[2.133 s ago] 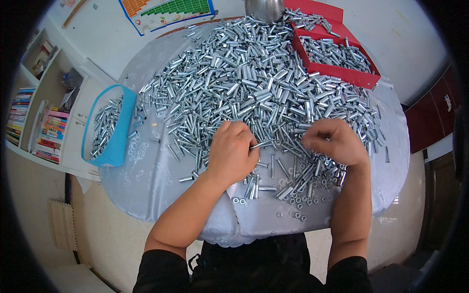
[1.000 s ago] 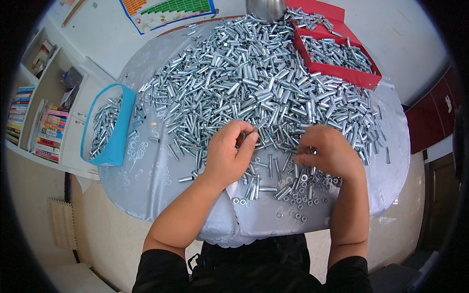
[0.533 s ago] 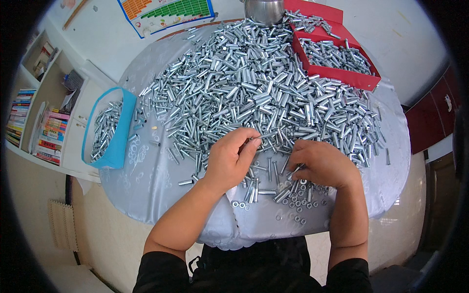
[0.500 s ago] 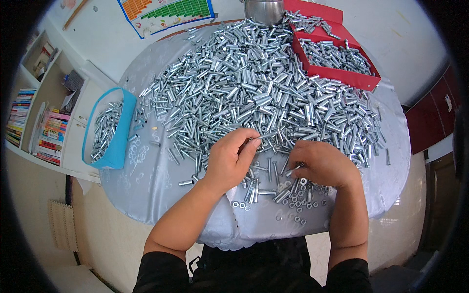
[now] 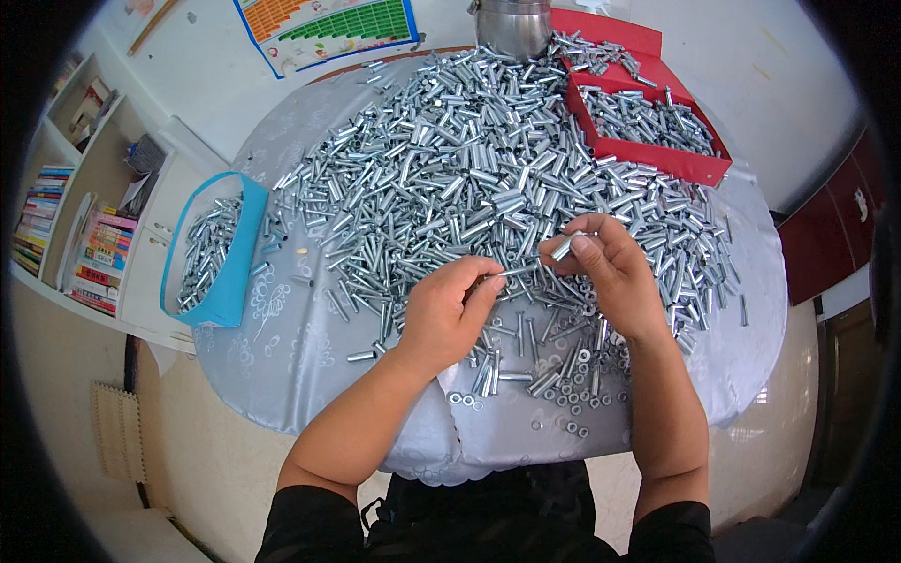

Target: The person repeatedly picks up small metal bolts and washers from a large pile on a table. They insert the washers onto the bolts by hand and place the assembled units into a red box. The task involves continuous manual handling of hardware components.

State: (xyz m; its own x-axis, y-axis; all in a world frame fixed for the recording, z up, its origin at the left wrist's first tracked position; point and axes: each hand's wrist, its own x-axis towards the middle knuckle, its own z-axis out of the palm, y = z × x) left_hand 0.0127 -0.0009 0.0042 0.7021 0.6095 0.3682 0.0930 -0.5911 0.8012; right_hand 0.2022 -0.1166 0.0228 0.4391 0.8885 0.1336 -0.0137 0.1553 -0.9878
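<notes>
My left hand (image 5: pixel 452 305) pinches a thin metal bolt (image 5: pixel 522 269) between thumb and fingertips, its shaft pointing right. Facing it, my right hand (image 5: pixel 610 272) is closed on a short silver metal sleeve (image 5: pixel 562 249). The sleeve is near the bolt's tip; whether they touch I cannot tell. Beyond both hands spreads a large heap of silver bolts and sleeves (image 5: pixel 441 178). Several nuts and washers (image 5: pixel 574 399) lie close to me between my forearms, with loose bolts (image 5: pixel 521 333) and sleeves beside them.
A blue basket (image 5: pixel 246 253) of metal parts stands at the left of the cloth-covered round table (image 5: pixel 310 375). At the far right sits an open red box (image 5: pixel 648 159) holding more parts, beside a steel pot (image 5: pixel 513 28). Left of the table is a bookshelf (image 5: pixel 122 188).
My right hand has risen from the small parts near the nuts toward the bolt and now holds a sleeve. My left hand keeps the bolt almost in place. The view has shifted slightly.
</notes>
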